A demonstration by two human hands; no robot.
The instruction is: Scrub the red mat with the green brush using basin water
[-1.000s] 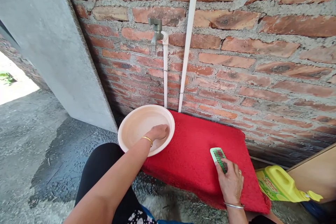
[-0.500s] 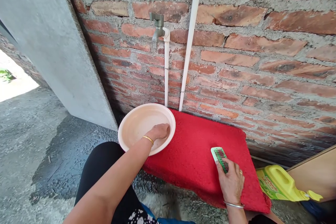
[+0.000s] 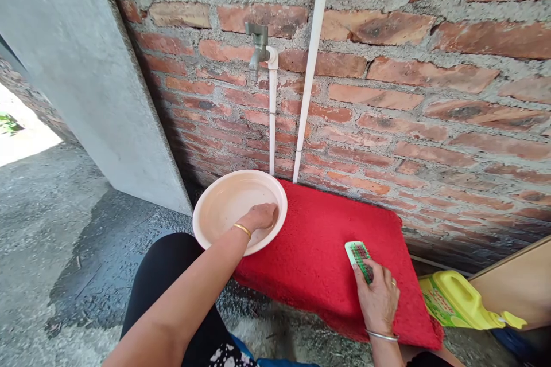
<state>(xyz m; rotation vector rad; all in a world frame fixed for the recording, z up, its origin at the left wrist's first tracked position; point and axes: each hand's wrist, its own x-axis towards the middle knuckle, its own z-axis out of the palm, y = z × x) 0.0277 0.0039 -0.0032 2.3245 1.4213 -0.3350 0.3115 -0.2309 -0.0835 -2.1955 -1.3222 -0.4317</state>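
My left hand (image 3: 260,216), with a gold bangle at the wrist, reaches into a pale pink basin (image 3: 206,230). Its fingers are curled near the basin's right inner wall; whatever they may hold is hidden. The basin appears to have water in it. My right hand (image 3: 379,296) grips a scrub brush (image 3: 358,253) with a pale green body and green and dark red bristles showing. Beneath the brush lies a red, fluffy cloth (image 3: 318,241), spread flat and hanging down at the front. The basin stands at the cloth's left end.
A tap (image 3: 257,49) on a white pipe (image 3: 272,120) juts from the brick wall, above the basin. Another white pipe (image 3: 310,63) runs beside it. A grey slab (image 3: 103,69) leans at left. At right lies a yellow detergent jug (image 3: 458,298). Wet concrete floor (image 3: 99,258) shows at left.
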